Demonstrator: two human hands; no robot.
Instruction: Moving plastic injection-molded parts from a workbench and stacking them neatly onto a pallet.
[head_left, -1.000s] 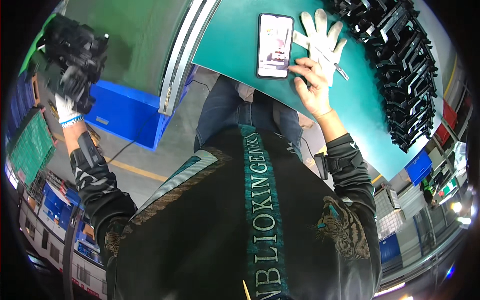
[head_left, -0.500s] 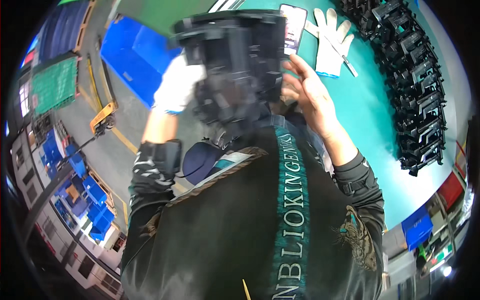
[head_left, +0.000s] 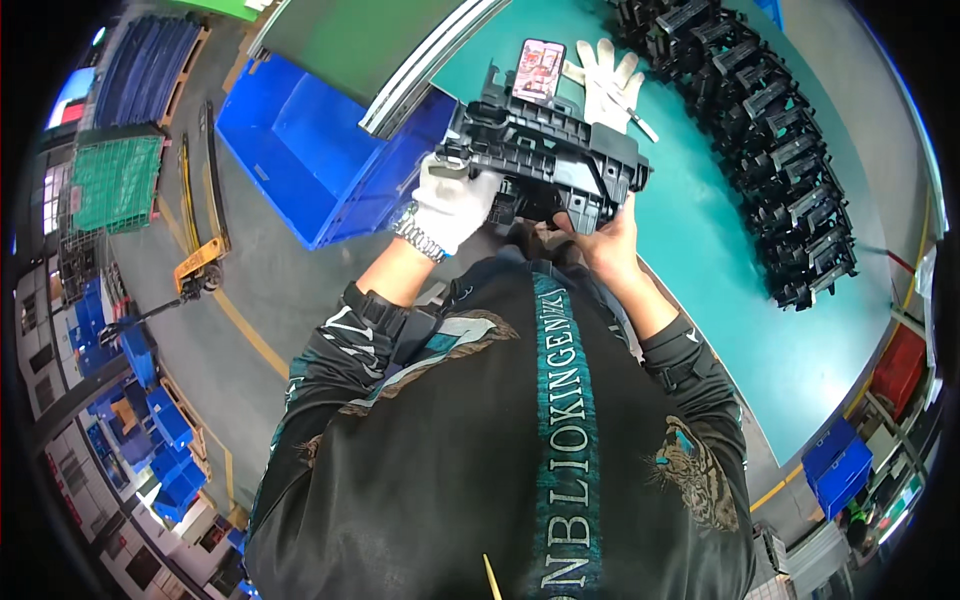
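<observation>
Evidently this black moulded part (head_left: 550,150) is too long to manage from one end, so I hold it level at both. It is up in front of my body, across the near edge of the green table (head_left: 720,270). My left hand (head_left: 455,205), in a white glove, is clamped round its left end; my right hand (head_left: 612,240), bare, grips the near corner of its right end. The bare skin probably gives me a finer feel, and the glove likely guards against hard edges.

Past the part, the phone (head_left: 538,72) lies face up with its screen lit, turned so that I can glance at it, I suppose. Just right of it, a spare white glove (head_left: 605,80) lies flat, a slim tool (head_left: 643,125) across it, both within easy reach. Similar black parts (head_left: 750,130) stand packed in a curving row on the right, presumably to save space. The blue bin (head_left: 300,150) sits left of the table.
</observation>
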